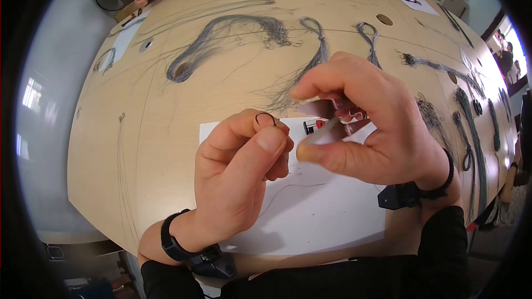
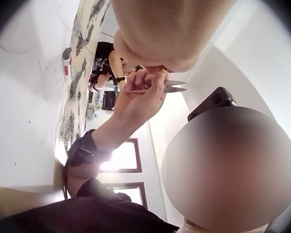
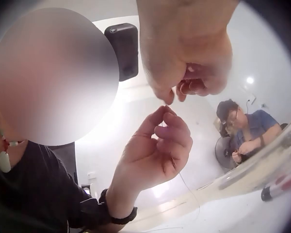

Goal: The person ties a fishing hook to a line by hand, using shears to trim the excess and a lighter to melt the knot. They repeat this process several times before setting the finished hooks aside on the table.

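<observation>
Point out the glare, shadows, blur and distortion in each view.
Head view: the wide lens bows the table; soft shadow falls on the paper; the scissors look smeared. Left wrist view: the windows are blown out, corners dark. Right wrist view: white glare beside a blurred oval.

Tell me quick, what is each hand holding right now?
Left hand: closed, pinching a small dark hook.
Right hand: closed around small snips, blades apart.

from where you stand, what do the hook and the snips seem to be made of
The hook looks like metal wire, dark and fairly dull: a thin, stiff-looking curve. The snips seem smooth grey steel at the blades, which taper to points and look pale; the rest is mostly hidden.
</observation>
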Available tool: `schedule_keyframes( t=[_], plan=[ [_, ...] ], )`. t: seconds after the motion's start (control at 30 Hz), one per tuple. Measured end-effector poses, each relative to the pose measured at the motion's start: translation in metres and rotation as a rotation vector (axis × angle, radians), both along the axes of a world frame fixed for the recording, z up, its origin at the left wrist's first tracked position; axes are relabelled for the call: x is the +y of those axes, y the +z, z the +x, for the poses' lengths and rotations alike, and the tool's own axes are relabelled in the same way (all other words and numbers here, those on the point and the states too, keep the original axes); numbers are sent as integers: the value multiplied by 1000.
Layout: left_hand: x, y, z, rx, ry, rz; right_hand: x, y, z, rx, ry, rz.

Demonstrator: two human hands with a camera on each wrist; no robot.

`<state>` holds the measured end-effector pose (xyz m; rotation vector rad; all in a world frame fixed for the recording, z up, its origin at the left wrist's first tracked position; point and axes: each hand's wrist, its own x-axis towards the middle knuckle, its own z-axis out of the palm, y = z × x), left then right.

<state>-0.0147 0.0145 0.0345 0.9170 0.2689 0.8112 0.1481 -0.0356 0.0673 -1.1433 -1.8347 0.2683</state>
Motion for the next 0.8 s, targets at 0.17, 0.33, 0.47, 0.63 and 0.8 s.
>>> schedule_keyframes(
  t=[0.17,0.33,0.47,0.63,0.8],
  plan=[
    [0,5,-1,66,20,-53,0,4,5,-116,73,-20],
    [0,5,-1,52,-14,-51,1,2,11,-121,58,-86],
    [-2,3,-1,55,-65,-66,0,1,11,-125,52,-95],
    [-2,4,-2,77,-87,-73,0,0,10,-112,89,-88],
    [-5,3,-1,111,-70,-84,0,1,10,-136,98,-76]
  ],
)
